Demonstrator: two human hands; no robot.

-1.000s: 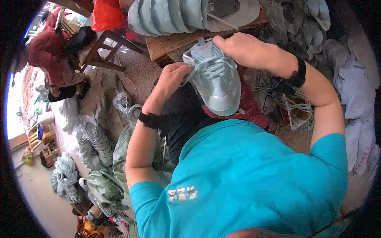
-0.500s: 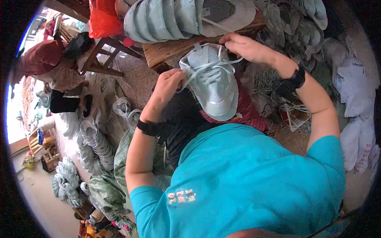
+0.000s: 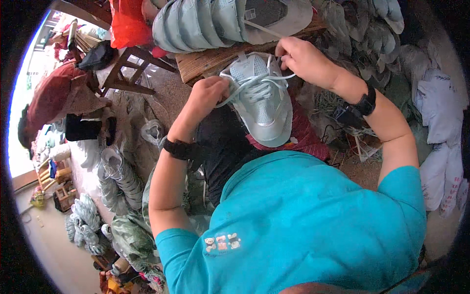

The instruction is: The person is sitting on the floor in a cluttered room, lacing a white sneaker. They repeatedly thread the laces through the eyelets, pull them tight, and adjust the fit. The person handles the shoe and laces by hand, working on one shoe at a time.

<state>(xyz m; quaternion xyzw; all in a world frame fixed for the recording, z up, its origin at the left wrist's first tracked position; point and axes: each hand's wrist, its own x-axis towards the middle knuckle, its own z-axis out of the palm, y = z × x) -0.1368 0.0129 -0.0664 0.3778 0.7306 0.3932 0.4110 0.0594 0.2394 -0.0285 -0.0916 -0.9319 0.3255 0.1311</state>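
A pale mint-green sneaker point(image 3: 262, 105) rests on my lap, toe toward me, with white laces point(image 3: 254, 83) threaded across its top. My left hand point(image 3: 208, 93) pinches a lace end at the shoe's left side. My right hand point(image 3: 301, 56) grips the other lace end at the upper right, above the tongue. Both laces are pulled outward. Each wrist wears a black band.
A wooden bench point(image 3: 205, 61) carries a row of stacked mint shoe uppers point(image 3: 210, 22). More stacked uppers point(image 3: 120, 174) lie on the floor at left. A person in red point(image 3: 58, 98) sits far left. White bags point(image 3: 440, 112) pile up at right.
The shoe has shifted up and away from me on my lap. My hands have moved apart, drawing the lace ends outward to both sides.
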